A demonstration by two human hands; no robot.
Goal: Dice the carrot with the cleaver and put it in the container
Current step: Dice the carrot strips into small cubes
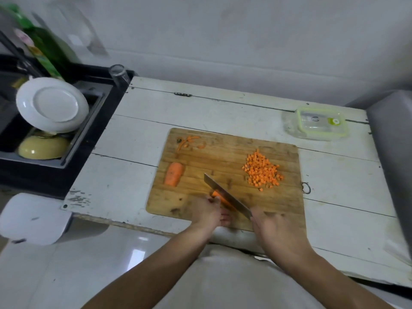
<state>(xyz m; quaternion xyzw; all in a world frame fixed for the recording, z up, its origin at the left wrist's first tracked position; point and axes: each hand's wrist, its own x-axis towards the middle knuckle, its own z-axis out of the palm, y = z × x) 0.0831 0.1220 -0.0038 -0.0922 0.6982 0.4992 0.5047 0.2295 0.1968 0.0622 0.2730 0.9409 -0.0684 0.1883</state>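
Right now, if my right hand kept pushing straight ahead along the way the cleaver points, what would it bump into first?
Most likely the carrot piece held by the left hand: the right hand aims the cleaver up-left, right against it. Further along that line lies the carrot chunk, though depth is hard to judge.

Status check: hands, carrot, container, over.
Left hand pins carrot piece; right hand grips cleaver. Diced pile, another chunk on board. Container lidded.

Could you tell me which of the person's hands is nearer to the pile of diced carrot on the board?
The right hand, gripping the cleaver, sits below the diced pile. The left hand is farther, down and left, holding a carrot piece.
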